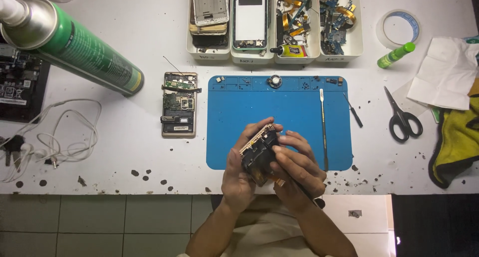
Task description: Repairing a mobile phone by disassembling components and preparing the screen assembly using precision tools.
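White worktable [124, 152] carries a blue rectangular silicone mat [234, 107]; above its near edge the left hand [238, 172] and right hand [295, 170] together clasp a dark opened phone body with gold frame [258, 150], tilted.

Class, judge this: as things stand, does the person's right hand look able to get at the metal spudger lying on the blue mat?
Probably yes. The metal spudger lies uncovered just beside the right hand, but that hand is busy on the opened phone.
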